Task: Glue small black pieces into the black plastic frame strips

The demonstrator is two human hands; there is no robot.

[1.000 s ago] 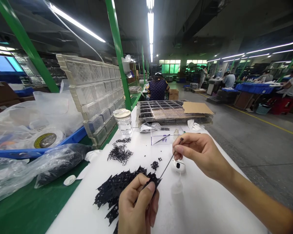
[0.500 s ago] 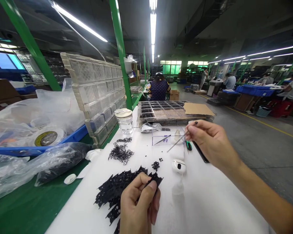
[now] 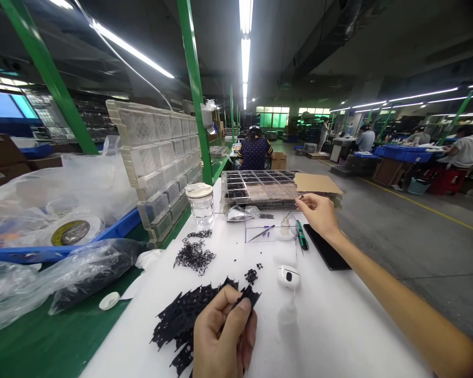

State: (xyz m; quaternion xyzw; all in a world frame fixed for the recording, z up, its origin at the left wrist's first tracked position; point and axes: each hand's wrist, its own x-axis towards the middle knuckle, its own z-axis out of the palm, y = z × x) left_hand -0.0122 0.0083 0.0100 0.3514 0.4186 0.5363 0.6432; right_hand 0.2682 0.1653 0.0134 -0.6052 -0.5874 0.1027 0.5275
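Observation:
My left hand point(image 3: 224, 336) is closed around a flat black plastic part point(image 3: 250, 297), with the thumb pressed on top. Beside it lies a heap of similar black plastic parts point(image 3: 181, 315). Farther out, my right hand point(image 3: 319, 214) pinches a thin rod point(image 3: 288, 213). The rod's lower end is at the mouth of a small clear bottle point(image 3: 285, 227); whether it dips into liquid I cannot tell. Small black pieces point(image 3: 251, 276) lie in a cluster beyond my left hand. A tangle of thin black parts point(image 3: 195, 255) sits farther left.
On the white tabletop point(image 3: 339, 325) are a white earbud case point(image 3: 288, 276), a green cutter point(image 3: 301, 235), a black phone point(image 3: 325, 247) and a lidded jar point(image 3: 200, 203). Compartment trays point(image 3: 260, 188) stand at the back. Clear drawers point(image 3: 161, 157) and bagged parts point(image 3: 98, 268) line the left.
My right hand has moved forward and left, bringing the rod from above the table to the small bottle. My left hand stays nearly in place, still holding the black part.

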